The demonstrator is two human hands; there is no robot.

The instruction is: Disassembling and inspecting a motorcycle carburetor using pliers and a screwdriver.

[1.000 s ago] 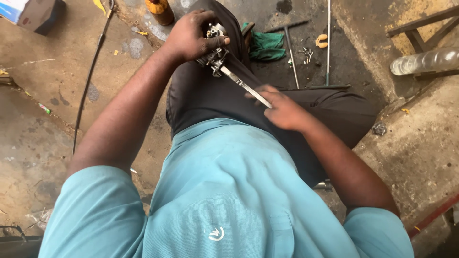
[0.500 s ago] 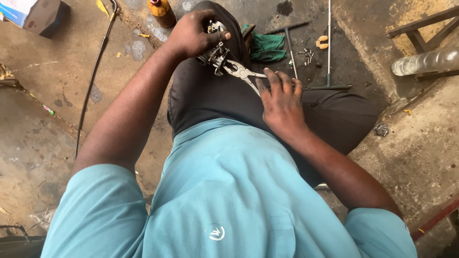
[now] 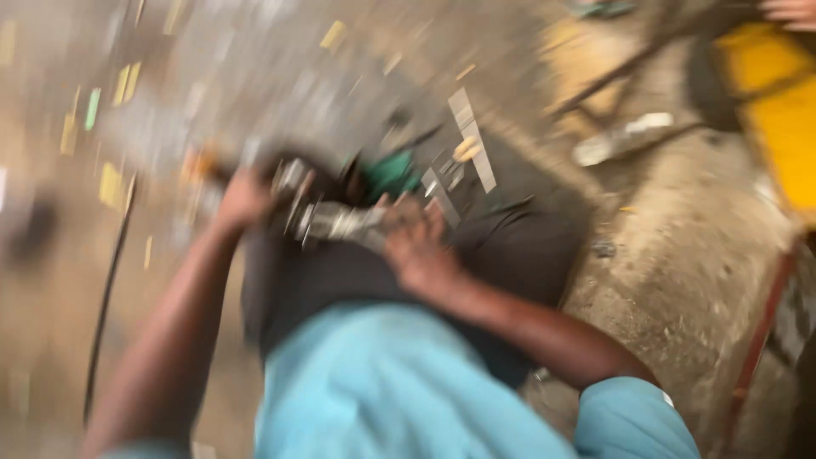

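Note:
The view is heavily blurred by motion. My left hand is closed around a small metal part resting on my dark-trousered knee. My right hand lies against a silvery metal tool that reaches toward the part. Whether its fingers wrap the tool is lost in the blur. My light blue shirt fills the lower middle of the view.
A black cable runs along the concrete floor at the left. A green cloth and flat metal strips lie beyond my knee. A clear plastic bottle lies at the right. A yellow object sits at the far right, another person's hand above it.
The camera has swung sharply, tilting and blurring the scene. My right hand has slid up along the tool toward my left hand; the yellow object and another person's hand have come into view.

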